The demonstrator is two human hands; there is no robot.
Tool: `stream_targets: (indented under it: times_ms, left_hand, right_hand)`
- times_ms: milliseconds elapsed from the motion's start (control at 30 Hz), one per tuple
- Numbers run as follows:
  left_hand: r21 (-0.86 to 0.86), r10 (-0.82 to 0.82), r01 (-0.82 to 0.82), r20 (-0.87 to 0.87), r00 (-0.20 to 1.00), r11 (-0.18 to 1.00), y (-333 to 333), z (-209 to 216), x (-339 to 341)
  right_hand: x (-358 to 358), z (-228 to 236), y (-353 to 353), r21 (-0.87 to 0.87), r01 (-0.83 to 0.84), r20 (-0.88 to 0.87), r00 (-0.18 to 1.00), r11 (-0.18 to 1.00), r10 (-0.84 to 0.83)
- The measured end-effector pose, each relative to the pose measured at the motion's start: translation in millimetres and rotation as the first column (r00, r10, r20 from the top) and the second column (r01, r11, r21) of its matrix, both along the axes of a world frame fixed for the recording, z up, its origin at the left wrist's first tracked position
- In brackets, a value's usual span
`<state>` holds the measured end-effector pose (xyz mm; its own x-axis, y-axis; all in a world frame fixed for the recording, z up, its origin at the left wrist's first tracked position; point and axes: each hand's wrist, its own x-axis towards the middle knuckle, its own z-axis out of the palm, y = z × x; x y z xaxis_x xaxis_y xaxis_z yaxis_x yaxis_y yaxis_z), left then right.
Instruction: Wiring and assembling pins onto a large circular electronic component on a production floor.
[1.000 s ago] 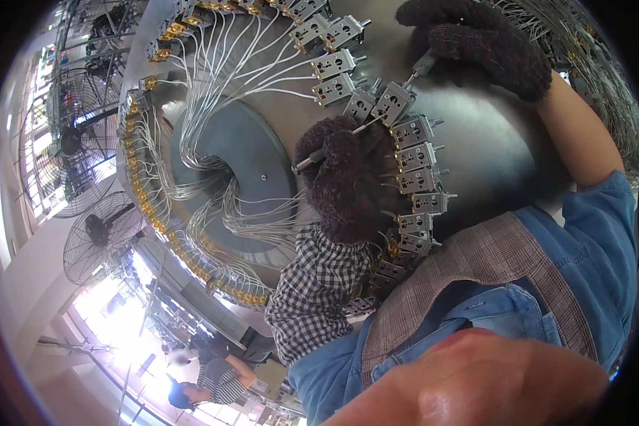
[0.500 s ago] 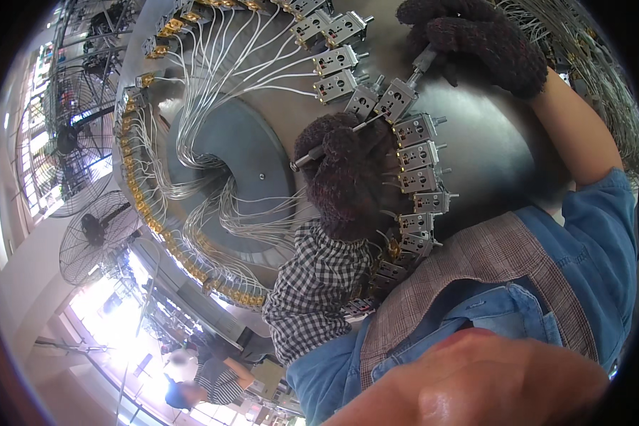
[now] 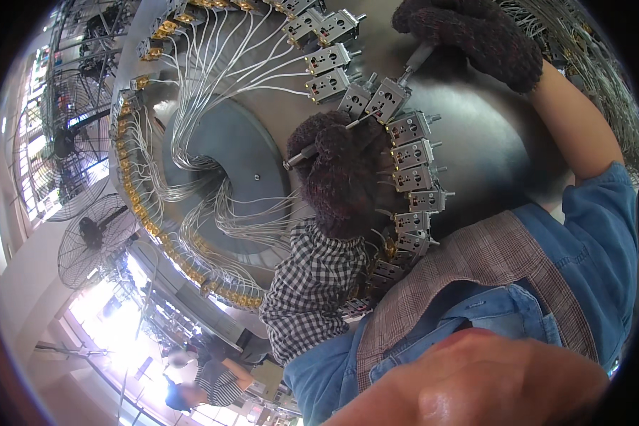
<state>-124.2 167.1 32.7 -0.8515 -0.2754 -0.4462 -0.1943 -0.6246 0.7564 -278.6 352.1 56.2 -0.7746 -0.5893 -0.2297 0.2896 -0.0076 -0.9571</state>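
Dark woolly gloves cover both hands. The left hand (image 3: pixel 334 170) is closed around a thin screwdriver (image 3: pixel 302 155), with its grey handle sticking out on one side and its thin metal rod sticking out on the other. The rod points at a small silver control box (image 3: pixel 388 99), and its tip is right at the end of the box, but I cannot tell if it touches. The right hand (image 3: pixel 472 35) holds the top of a grey stick (image 3: pixel 419 57), with most of the grip hidden under the glove. The low end of the stick meets the stem of that same box. The box sits tilted near the edge of a big, shiny, round metal table (image 3: pixel 490 142), in a curved row with more silver boxes (image 3: pixel 412 153). Thin silvery wires (image 3: pixel 192 85) run from the boxes into the middle of a flat grey disc (image 3: pixel 252 142). The left arm wears a black and white checked sleeve (image 3: pixel 312 284). Far off to the left is a big fan (image 3: pixel 89 234), and below it another person in a striped top (image 3: pixel 216 383) is at work.
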Motion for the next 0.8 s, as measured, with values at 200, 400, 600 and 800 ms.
stream_targets:
  times_ms: [200,400,600,800]
  left_hand:
    - [0.009,0.060,-0.059,-0.055,0.997,0.998,1,-2,-1]
    - [0.033,-0.018,0.024,-0.168,0.986,0.999,-3,-3,-1]
    - [0.060,-0.069,0.074,-0.088,0.994,0.995,-5,0,1]
    - [0.003,0.012,-0.012,-0.028,1.000,1.000,-1,0,2]
  right_hand:
    - [5,9,7,0.096,0.014,0.123,0.992,0.995,-0.026]
    - [6,7,10,0.055,0.033,0.196,0.980,0.998,-0.043]
    - [3,0,8,-0.094,-0.010,0.230,0.973,0.995,0.032]
    - [-5,-2,10,-0.113,-0.137,0.128,0.980,0.984,0.151]
